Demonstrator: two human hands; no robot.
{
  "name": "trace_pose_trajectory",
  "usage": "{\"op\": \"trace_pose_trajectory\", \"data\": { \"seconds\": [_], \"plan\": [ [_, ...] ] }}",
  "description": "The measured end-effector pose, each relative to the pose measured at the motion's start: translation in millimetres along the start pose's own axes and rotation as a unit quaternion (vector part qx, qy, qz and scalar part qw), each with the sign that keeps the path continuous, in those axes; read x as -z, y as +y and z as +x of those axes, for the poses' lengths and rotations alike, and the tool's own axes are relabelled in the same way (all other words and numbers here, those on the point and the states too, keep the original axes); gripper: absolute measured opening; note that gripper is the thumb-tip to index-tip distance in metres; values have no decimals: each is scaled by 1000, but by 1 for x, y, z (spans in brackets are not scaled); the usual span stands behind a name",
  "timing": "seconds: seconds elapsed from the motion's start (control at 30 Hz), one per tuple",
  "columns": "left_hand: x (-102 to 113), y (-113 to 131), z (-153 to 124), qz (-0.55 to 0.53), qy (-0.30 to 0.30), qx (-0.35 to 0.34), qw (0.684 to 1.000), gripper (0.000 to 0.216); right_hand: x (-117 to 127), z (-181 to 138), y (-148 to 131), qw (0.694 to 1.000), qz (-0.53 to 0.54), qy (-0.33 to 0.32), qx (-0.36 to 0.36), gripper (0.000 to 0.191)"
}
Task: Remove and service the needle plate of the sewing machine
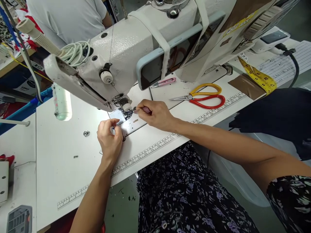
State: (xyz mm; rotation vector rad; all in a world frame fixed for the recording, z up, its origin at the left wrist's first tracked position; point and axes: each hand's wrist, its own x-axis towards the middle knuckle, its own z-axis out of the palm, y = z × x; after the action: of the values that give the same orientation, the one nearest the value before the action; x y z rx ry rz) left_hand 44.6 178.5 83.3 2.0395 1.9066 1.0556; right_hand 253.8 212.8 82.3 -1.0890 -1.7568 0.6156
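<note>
So a small tool is pinched tight in the right hand, its tip brought right by the foot. From the foot, the left hand is set at 8 o'clock, thumb and finger parted by a gap. Most table room is found past it, dotted with metal bits. Room at 3 is cut by scissors; the front edge, around 5, is lined by a ruler.

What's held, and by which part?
Right hand: a screwdriver-like tool, by its pinkish handle. Left hand: can't tell whether it holds anything.
</note>
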Motion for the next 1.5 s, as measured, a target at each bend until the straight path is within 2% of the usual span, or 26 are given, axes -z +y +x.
{"op": "trace_pose_trajectory", "data": {
  "seconds": [0.17, 0.3, 0.4, 0.53, 0.6, 0.73, 0.87, 1.07, 1.33, 1.5],
  "plan": [
    [1, 0, 0, 2, 0, 6, 1000, 25, 2, 1, -1, 999, 25, 45, -18, 23],
    [1, 1, -1, -1, -2, 2, 1000, 25, 0, 1, 0, 1000, -20, 19, -12, 19],
    [1, 1, 0, -8, -1, -3, 1000, 25, 0, 1, 0, 1000, 5, -9, -17, 21],
    [1, 1, 0, -7, 0, -1, 1000, 24, 2, 3, 0, 999, 24, 28, -24, 21],
    [1, 1, 0, -4, -2, -1, 1000, 25, 2, 3, 1, 1000, 4, 28, -12, 21],
    [0, 1, -1, -3, -2, -2, 1000, 25, -5, 2, 3, 997, -80, -17, 13, 25],
    [0, 0, -1, -3, -3, -7, 1000, 24, -9, 0, 2, 983, -165, -44, 72, 32],
    [0, -1, -1, -4, -2, -12, 1000, 24, -4, -3, 2, 977, -178, -18, 112, 30],
    [0, -1, -1, -1, -6, -10, 1000, 24, -16, -3, 3, 952, -265, -74, 135, 39],
    [1, 0, -1, 1, -8, -4, 1000, 24, -11, -7, 2, 949, -269, -27, 165, 35]
  ]
}}
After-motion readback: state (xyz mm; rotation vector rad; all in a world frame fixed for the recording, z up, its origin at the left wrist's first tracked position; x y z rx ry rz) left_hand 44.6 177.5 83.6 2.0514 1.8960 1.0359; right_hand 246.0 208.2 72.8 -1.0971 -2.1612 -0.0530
